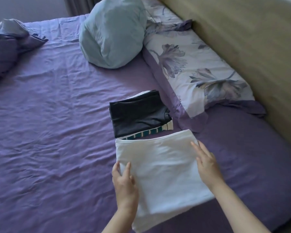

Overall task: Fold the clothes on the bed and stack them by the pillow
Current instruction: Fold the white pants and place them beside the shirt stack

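White garment [163,167], folded to a rough rectangle, lies flat on the purple sheet [57,115] near the bed's close edge, and I have both hands on it. My left hand [124,184] sits at its left edge: fingers nearly straight, thumb along the fabric border, the edge lightly held between thumb and fingers as far as I can tell. My right hand [207,163] lies palm down on the upper right part of the cloth, fingers straight and together, pressing flat; it grips nothing.

Just beyond the garment's far edge, touching or nearly touching it, stands the stack [138,113]: a dark folded piece on top, a teal-and-white striped piece [146,132] showing beneath its near edge, and a sliver of white cloth at the far side. The stack lies just beside the floral pillow [196,68], which runs along the tan headboard [250,47] on the right.

A light blue pillow [111,32], bunched into a rounded shape, rests on the sheet at the floral pillow's far end. A crumpled purple blanket [7,46] lies at the far left, well apart from the stack.
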The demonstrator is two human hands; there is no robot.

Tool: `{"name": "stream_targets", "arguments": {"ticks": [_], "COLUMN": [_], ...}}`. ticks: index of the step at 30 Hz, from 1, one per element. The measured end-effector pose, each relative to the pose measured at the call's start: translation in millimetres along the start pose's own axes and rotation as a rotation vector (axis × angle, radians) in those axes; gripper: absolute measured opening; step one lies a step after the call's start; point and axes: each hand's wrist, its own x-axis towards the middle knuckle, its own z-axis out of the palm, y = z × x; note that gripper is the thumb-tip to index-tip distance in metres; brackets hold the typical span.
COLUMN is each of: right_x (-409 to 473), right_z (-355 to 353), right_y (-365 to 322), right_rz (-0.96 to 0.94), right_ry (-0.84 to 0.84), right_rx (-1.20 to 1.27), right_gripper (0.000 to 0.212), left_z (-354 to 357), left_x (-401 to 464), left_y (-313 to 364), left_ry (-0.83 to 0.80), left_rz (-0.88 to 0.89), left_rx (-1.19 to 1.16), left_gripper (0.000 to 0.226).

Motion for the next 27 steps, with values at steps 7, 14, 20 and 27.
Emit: {"name": "stream_targets", "arguments": {"ticks": [7,14,20,27], "right_x": [9,-32,-45,-30], "right_z": [8,46,68,70], "right_y": [36,26,37,35], "right_rz": [0.136,-0.068,-0.046,-0.016], "right_ry": [-0.205,-0.206,-0.287,-0.366], "right_rx": [-0.323,-0.636,-0.584,-0.641], "right_gripper": [0.064,0.055,0.069,0.072], "left_z": [29,53,71,84], "left_x": [4,-27,-30,-23], "left_y": [20,-6,-42,-47], "left_ry": [-0.249,-0.537,-0.491,-0.495], "left_rz": [0.004,0.577,0.603,0.619], "left_rx": [0.346,0.715,0.633,0.659], "left_gripper": [0.061,0.066,0.065,0.075]}}
